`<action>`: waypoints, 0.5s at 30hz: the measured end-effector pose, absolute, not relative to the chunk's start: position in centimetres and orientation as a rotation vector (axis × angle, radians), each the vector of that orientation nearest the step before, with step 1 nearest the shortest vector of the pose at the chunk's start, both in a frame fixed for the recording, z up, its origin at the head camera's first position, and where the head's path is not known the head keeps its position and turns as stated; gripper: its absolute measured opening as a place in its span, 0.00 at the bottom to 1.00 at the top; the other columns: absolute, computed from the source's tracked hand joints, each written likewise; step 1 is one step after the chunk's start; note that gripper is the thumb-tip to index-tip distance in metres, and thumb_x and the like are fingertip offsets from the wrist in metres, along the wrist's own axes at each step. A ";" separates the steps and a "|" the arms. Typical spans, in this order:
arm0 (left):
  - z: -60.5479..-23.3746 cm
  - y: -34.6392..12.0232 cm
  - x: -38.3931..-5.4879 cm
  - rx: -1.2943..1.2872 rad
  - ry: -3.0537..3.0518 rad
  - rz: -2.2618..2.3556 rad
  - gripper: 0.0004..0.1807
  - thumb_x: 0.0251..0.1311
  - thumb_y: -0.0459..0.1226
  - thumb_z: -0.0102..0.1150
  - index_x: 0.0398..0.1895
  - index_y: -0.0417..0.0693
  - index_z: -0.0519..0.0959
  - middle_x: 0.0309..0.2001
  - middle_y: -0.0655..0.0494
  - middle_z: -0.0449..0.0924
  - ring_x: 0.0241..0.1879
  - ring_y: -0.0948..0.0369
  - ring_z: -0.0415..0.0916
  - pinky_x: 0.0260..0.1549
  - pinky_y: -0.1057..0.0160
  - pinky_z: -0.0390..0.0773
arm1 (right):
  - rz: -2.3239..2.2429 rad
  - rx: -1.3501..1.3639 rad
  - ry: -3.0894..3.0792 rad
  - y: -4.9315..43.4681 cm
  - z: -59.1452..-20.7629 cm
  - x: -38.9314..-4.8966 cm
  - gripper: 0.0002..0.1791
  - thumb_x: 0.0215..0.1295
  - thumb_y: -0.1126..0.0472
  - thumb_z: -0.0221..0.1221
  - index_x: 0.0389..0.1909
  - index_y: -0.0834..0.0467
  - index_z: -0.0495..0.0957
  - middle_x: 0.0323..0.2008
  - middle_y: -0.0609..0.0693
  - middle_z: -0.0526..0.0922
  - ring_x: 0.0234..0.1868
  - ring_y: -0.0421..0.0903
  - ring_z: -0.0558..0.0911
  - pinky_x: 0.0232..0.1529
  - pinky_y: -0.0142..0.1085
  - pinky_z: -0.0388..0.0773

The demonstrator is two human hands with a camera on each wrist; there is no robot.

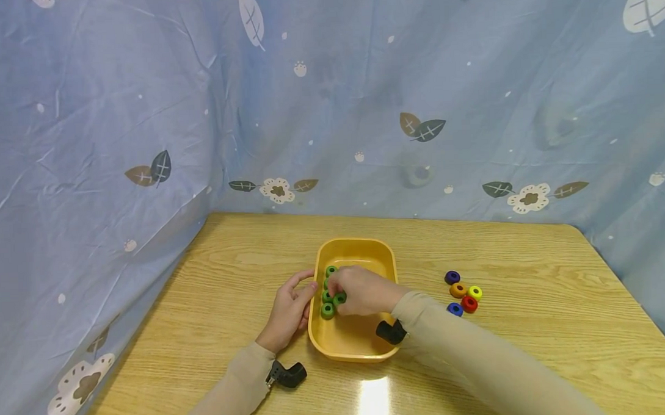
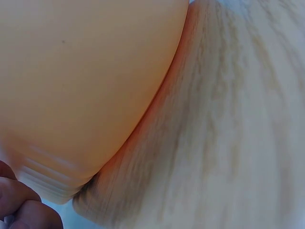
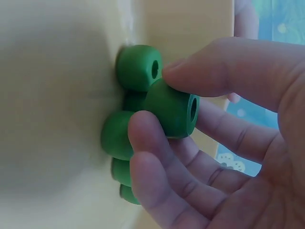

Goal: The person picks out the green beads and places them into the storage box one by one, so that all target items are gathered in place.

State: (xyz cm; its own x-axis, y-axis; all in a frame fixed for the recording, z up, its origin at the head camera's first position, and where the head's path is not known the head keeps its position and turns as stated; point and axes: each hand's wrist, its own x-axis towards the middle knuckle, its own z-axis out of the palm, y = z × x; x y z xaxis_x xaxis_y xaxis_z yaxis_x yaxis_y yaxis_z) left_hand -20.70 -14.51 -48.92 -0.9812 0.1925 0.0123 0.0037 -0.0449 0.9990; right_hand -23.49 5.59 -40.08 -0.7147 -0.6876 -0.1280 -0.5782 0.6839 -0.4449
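Note:
My right hand (image 1: 363, 290) reaches into a yellow-orange tray (image 1: 356, 351). Between its thumb and fingers it pinches a green bead (image 3: 167, 107) with a hole through it. Several other green beads (image 1: 327, 310) stand in a row along the tray's left inner wall, partly covered by the right hand in the head view. My left hand (image 1: 288, 310) is at the outside of the tray's left wall, thumb and forefinger touching near the rim. Part of its curled fingers (image 2: 24, 205) shows at the lower left of the left wrist view.
To the right of the tray lie several loose beads: a purple bead (image 1: 453, 277), an orange bead (image 1: 459, 290), a yellow bead (image 1: 475, 293), a red bead (image 1: 469, 304) and a blue bead (image 1: 455, 309). A blue patterned cloth (image 1: 329, 110) hangs behind the wooden table (image 1: 246, 253).

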 end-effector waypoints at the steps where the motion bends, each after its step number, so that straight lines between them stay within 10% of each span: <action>1: -48.9 -14.5 -20.7 0.218 2.074 2.172 0.24 0.80 0.40 0.52 0.73 0.41 0.68 0.14 0.55 0.67 0.09 0.67 0.60 0.10 0.70 0.62 | -0.542 -1.004 2.610 5.6 -40.1 -23.5 0.10 0.59 0.66 0.73 0.38 0.56 0.82 0.36 0.48 0.82 0.34 0.42 0.74 0.39 0.36 0.75; 15: -48.8 -14.4 -20.6 0.193 2.060 2.173 0.24 0.79 0.40 0.53 0.73 0.42 0.68 0.14 0.57 0.67 0.09 0.67 0.59 0.09 0.70 0.62 | -0.440 -1.027 2.624 5.4 -40.9 -23.4 0.11 0.57 0.65 0.74 0.38 0.55 0.82 0.39 0.47 0.81 0.39 0.42 0.75 0.44 0.36 0.76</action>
